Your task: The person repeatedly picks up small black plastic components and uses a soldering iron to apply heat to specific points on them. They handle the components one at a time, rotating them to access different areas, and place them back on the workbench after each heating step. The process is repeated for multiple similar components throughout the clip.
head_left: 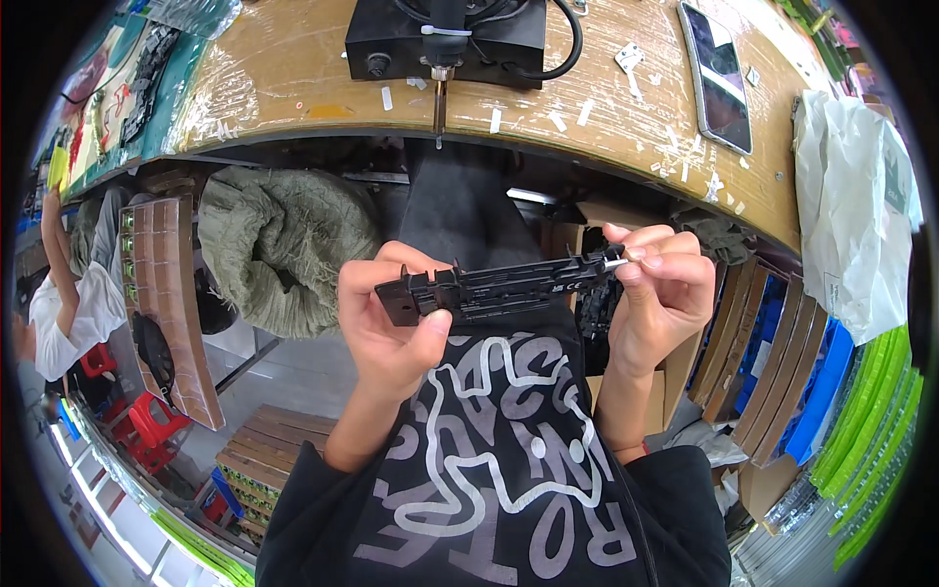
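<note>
Currently I am holding a long black plastic part [504, 286] level between both hands, in the air below the table [293, 78] edge and above my lap. My left hand [391, 318] is gripping its left end, thumb pressing up from beneath and fingers curling over the top. My right hand [660, 284] is pinching the right end, fingertips closing on a small white tab [614, 262] there. On the table, a black box-shaped device [445, 39] and a phone [716, 73] are lying among scattered white plastic scraps [587, 111].
</note>
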The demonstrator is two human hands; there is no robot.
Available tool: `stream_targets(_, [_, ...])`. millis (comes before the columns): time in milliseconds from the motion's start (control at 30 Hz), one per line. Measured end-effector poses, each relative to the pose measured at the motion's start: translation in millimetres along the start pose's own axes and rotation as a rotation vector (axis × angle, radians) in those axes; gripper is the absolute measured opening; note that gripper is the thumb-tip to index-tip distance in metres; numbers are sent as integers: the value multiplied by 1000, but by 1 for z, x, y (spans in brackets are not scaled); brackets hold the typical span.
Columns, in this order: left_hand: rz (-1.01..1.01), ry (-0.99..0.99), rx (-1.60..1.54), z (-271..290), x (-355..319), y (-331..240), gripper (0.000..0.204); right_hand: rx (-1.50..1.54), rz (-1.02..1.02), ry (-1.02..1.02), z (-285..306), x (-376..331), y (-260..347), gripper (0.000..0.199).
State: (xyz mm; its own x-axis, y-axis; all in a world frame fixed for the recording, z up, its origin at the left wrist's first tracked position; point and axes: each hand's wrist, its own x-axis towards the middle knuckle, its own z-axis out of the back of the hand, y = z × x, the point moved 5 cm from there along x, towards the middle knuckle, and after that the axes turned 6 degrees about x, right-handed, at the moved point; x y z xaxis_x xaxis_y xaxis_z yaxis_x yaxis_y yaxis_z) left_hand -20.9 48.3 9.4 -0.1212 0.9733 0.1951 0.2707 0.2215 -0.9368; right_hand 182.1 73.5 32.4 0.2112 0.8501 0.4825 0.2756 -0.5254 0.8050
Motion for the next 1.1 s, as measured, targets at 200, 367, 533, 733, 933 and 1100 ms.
stream_targets(200, [-72,38,-36,-3,2,-2,37,-34,-27,-8,-1,-1,-3,21])
stream_targets(367, [-114,66,-1,-2,2,-4,38,-48,-15,-17,-2,-3,-2,21])
stream_targets(533, [-157,102,20,-4,2,-6,38,-44,-56,-23,-1,-2,-3,21])
stream_targets(733, [-185,151,-9,-2,3,-6,39,-54,-77,0,0,-4,-3,21])
stream_targets(933, [-222,186,-22,-4,4,-8,40,-72,-118,26,1,-4,-3,21])
stream_targets(1100, [-242,216,23,-4,5,-9,40,-74,-206,14,0,-4,-3,23])
